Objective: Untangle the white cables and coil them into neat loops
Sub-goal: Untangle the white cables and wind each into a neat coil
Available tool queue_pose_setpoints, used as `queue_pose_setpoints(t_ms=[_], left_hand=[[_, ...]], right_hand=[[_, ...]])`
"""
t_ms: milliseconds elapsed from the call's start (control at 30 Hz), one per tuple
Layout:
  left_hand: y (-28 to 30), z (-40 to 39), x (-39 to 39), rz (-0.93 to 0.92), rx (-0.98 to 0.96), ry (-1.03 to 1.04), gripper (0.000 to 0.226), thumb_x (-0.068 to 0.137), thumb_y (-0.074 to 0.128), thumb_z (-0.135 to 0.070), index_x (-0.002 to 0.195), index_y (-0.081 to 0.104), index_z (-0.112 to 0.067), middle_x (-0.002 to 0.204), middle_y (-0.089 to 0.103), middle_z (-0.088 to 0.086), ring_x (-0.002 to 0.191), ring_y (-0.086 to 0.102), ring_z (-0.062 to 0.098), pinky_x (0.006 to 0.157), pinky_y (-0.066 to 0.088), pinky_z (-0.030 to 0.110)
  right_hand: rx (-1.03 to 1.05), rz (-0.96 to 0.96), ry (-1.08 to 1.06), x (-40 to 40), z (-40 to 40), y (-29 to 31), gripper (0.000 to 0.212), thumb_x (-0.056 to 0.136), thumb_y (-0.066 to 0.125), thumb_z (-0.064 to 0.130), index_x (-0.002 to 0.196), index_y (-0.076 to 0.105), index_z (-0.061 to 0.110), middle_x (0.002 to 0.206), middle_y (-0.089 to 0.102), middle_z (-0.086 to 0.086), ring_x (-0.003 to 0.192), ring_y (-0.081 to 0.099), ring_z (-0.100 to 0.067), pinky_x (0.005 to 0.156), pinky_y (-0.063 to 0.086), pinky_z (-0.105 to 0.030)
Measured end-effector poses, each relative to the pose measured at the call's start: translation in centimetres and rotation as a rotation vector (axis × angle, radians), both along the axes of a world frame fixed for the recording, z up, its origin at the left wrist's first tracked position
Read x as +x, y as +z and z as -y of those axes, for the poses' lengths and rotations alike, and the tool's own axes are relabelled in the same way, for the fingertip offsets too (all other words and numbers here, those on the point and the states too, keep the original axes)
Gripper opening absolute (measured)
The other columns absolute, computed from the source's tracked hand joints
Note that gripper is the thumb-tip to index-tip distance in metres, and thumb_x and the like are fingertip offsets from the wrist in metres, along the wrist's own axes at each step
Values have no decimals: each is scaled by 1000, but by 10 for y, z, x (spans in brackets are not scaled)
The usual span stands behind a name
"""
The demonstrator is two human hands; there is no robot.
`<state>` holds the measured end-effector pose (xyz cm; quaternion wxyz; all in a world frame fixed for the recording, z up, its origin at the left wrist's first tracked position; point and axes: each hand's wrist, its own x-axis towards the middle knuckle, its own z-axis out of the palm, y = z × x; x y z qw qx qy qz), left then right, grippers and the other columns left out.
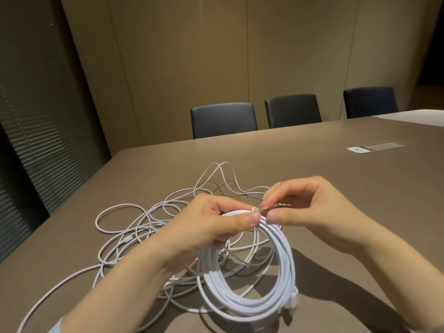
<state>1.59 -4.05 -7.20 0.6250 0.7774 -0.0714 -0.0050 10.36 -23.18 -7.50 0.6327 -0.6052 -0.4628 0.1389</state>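
Presently, my left hand holds a finished coil of white cable at its top, fingers curled through the loop and the thumb pressed on the bundled strands. The coil hangs from that grip, tilted, its lower edge at or just above the counter; I cannot tell whether it touches. A white plug sits on the coil's lower right side. My right hand is just beside the left, thumb and forefinger pinching a small thin piece at the top of the coil; it is too small and blurred to identify, though it looks metallic or wire-like. The remaining right fingers are curled loosely above it. Behind and beneath the coil, a loose tangle of white cable lies spread on the counter, loops crossing one another, with one strand running off toward the lower left edge. One loop arches up at the far side of the tangle. A recessed socket panel is set in the counter well apart to the right. Three dark chairs stand along the far edge, against a panelled wall. Blinds cover the left.
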Motion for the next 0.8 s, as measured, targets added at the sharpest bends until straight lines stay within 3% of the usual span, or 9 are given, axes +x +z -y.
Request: queue_pose_setpoints(t_ms=[233,433,500,600,733,800], left_hand=[[2,-4,1,-39,-29,-36,16,78,70,-30,81,78,-17,56,26,0,49,19,9,47,16,21],[-1,-5,1,-150,-2,-124,16,80,67,-28,70,72,-17,50,24,-5,46,16,8,44,13,20],[-2,-6,2,-191,5,-155,17,81,67,-26,74,68,-11,50,26,-6,45,17,8,44,12,20],[-2,-8,2,-236,37,-158,39,81,68,-25,92,60,11,51,28,-6,45,18,8,43,13,19],[0,-4,0,-187,96,-148,13,80,71,-25,72,71,-14,51,27,-5,45,20,8,42,18,17],[1,-2,-1,-128,148,-118,11,80,75,-26,74,75,-16,52,26,0,48,20,11,45,17,21]], right_hand=[[47,81,-48,-3,-2,0,9,71,74,6,80,77,7,82,73,-8,78,70,-20,72,54,-25],[-24,248,-71,-3,-3,-4,9,79,75,16,85,77,10,106,66,2,97,67,-22,79,55,-30],[-13,269,-41,-4,-5,-6,9,81,71,8,88,77,8,101,70,-2,94,68,-24,80,55,-29],[-14,298,-32,-8,-6,-6,13,81,70,6,91,77,7,88,73,-5,85,70,-23,76,54,-25],[-55,332,-101,-8,-6,-6,10,80,73,7,89,78,7,83,73,-1,79,70,-16,73,51,-18],[-96,362,-137,-11,-6,-5,10,81,72,11,89,77,11,82,74,5,79,69,-13,73,50,-16]])
